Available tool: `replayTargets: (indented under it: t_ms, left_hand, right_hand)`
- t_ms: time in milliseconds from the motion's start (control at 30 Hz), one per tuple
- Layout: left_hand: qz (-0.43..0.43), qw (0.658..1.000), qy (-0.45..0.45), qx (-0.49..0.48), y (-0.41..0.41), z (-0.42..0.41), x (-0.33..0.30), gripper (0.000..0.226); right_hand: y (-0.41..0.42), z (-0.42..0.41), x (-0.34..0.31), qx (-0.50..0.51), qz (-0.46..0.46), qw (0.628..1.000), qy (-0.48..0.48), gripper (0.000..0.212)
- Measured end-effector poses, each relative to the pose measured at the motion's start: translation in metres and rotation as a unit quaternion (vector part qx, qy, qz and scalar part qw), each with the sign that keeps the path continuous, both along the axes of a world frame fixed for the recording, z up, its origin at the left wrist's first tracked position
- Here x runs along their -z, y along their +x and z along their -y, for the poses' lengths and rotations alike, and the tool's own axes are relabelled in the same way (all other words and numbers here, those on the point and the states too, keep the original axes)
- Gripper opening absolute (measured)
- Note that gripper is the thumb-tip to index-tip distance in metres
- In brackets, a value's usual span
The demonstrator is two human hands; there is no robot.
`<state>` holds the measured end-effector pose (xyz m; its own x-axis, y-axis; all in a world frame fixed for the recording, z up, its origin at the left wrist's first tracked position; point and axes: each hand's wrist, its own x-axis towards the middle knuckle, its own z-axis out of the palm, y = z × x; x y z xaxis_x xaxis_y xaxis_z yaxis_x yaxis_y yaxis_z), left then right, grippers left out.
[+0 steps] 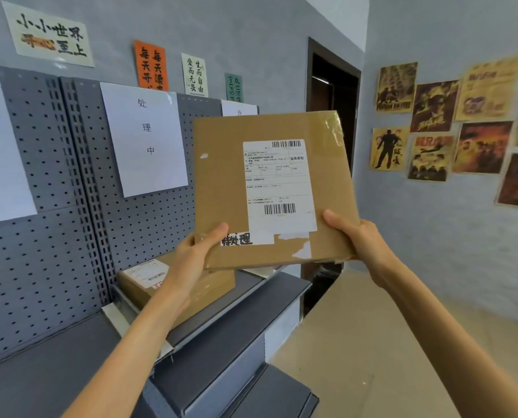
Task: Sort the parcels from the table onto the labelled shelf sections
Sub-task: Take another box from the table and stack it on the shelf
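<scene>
Two hands hold up a flat brown parcel in the air, in front of the grey shelf. The left hand grips the bottom left corner, with its thumb on the front and the other fingers hidden behind. The right hand grips the bottom right corner the same way — thumb on the front, by the edge of the white shipping label. The label has barcodes at its top and bottom, and below it is a small sticker with black writing, partly under the left thumb. The parcel is tilted a bit and faces the camera. Behind it, a white paper sign hangs on the shelf's back panel, which is full of little holes, and another paper peeks out just above the parcel's top edge. Lower down, a second brown box sits on the shelf, partly hidden by the left arm. Posters are stuck on the wall to the right.
</scene>
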<state>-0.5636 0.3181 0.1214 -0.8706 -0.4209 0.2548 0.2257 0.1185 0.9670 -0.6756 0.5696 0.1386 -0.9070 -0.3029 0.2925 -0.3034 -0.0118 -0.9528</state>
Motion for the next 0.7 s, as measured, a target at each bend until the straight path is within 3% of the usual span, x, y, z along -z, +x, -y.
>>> replayTargets:
  t_ms: [233, 500, 700]
  left_hand:
    - [0.012, 1.000, 0.012, 0.015, -0.099, -0.003, 0.009, 0.052]
    - [0.029, 0.997, 0.055, -0.034, -0.221, 0.013, 0.027, 0.071]
    - [0.054, 0.994, 0.067, -0.061, -0.275, 0.011, 0.030, 0.068]
  right_hand:
    - [-0.095, -0.005, 0.017, 0.012, 0.008, 1.000, 0.000, 0.070]
    - [-0.232, 0.019, 0.018, -0.007, 0.033, 0.999, 0.035, 0.070]
    - [-0.302, 0.027, 0.022, -0.033, 0.075, 0.995, 0.049, 0.067]
